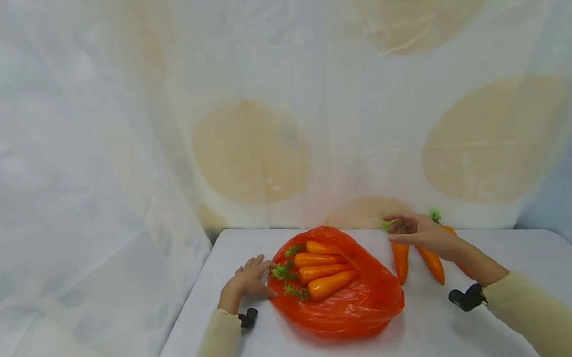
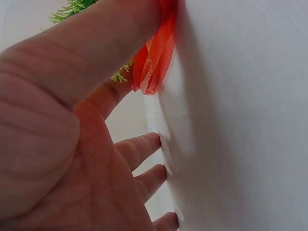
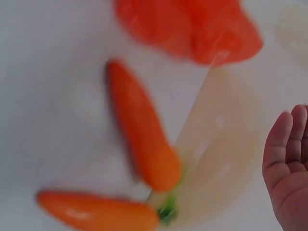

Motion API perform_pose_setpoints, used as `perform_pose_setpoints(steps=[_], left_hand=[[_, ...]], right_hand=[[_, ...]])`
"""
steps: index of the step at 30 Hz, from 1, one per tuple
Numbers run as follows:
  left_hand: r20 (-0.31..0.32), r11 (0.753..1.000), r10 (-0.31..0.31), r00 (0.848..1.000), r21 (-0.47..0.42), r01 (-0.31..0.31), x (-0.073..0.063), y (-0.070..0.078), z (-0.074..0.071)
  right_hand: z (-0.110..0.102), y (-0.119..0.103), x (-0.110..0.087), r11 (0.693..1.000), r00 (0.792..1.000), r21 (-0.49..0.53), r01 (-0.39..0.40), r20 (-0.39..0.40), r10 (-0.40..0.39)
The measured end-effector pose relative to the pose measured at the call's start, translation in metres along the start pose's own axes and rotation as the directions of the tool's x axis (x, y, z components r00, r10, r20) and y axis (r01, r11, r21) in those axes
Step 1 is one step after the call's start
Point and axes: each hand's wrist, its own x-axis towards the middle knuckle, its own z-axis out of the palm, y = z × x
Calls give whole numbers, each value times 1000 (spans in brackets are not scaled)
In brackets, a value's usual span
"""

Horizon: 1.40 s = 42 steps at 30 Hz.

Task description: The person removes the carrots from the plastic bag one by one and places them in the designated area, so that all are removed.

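A red plastic bag (image 1: 357, 318) lies on the table with its mouth to the left, and several orange carrots (image 1: 328, 285) with green tops rest on it. My left hand (image 1: 246, 282) is at the bag's left edge, its thumb and index finger spread apart and touching the rim. In the left wrist view, its other fingertips (image 2: 153, 140) meet the white tabletop. Over the loose carrots on the right hovers my right hand (image 1: 422, 232), fingers loosely bent, nothing held. Below it lie three carrots, among them a left one (image 1: 400, 261) and a middle one (image 1: 433, 265).
The white table (image 1: 442, 320) ends at a back edge against a pale curtain (image 1: 350, 118) with tan spots. Another hanging sheet (image 1: 79, 206) closes off the left side. Each wrist wears a small black camera, such as the right one (image 1: 466, 298).
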Motion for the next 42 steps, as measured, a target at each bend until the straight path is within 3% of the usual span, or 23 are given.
perform_pose_setpoints(steps=[7,13,17,24,33,42], left_hand=[[-7,1000,-18,1000,-23,18,-2,0,-9],[0,1000,-15,1000,-14,15,-5,-5,-5],[-7,1000,-15,1000,-14,15,-6,-6,-2],[-18,1000,-13,1000,1,13,-7,-5,-4],[-12,1000,-15,1000,17,15,-8,-6,-6],[-17,999,-33,999,20,33,-4,-6,-4]], right_hand=[[30,-23,12,992,989,97,86,111,-97],[59,-33,19,973,956,167,159,218,-194],[81,-40,21,971,939,175,165,272,-209],[108,-42,31,976,930,161,148,312,-193],[128,-30,40,973,921,153,170,327,-213],[134,-22,44,969,904,168,181,360,-232]])
